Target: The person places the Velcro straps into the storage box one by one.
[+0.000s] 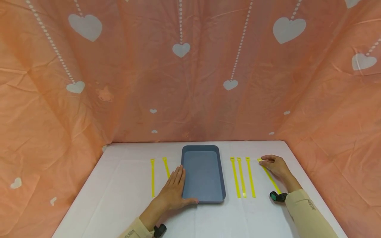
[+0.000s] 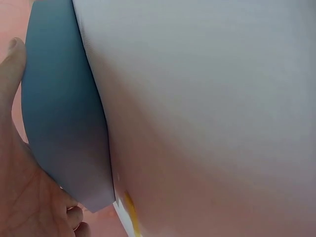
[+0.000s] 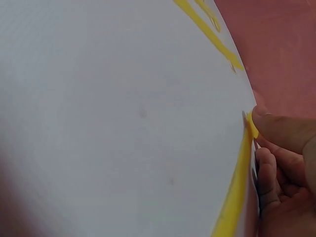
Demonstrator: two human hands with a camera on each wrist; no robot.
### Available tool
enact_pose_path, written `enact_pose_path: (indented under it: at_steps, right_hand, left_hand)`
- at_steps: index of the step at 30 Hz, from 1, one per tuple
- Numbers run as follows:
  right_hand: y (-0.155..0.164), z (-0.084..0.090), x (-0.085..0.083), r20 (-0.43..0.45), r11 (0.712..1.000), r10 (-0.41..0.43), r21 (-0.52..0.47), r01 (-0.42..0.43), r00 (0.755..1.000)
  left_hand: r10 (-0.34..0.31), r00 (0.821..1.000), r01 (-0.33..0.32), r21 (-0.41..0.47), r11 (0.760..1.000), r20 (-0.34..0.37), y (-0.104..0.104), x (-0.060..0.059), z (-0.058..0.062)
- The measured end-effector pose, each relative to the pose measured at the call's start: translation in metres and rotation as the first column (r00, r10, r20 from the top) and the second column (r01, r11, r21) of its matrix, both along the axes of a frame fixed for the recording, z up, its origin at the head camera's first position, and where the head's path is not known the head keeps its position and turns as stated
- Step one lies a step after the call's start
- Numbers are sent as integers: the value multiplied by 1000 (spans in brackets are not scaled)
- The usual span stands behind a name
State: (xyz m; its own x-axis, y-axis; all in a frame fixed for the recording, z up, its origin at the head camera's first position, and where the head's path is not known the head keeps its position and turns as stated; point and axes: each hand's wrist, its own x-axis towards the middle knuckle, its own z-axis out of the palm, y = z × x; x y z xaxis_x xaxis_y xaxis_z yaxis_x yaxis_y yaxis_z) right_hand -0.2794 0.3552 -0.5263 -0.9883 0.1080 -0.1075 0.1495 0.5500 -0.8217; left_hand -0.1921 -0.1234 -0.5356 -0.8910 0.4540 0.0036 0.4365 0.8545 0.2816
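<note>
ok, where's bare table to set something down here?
Free: the near strip of the table in front of the tray, between both forearms; also the far left, beyond the two left ties. Crowded: right of the tray, three ties plus the one the right hand pinches.

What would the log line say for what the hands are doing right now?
left hand: flat against blue tray side | right hand: pinching head of yellow strap | tray: nothing inside | other straps: on table

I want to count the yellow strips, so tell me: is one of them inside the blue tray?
No. The blue tray shows only its bare floor; the yellow strips all lie on the table beside it.
</note>
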Motion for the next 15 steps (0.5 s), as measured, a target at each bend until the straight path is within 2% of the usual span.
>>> enact_pose_path:
  at_steps: [8,15]
  right_hand:
    - [-5,-6,-3,-38,999,-47,23,48,998]
    - [-7,-7,-4,-46,998,-51,18,52,998]
  left_hand:
    - [3,1000,-3,1,1000,-1,1,2,3]
    - [8,1000,-8,-11,1000,-2,3,2,7]
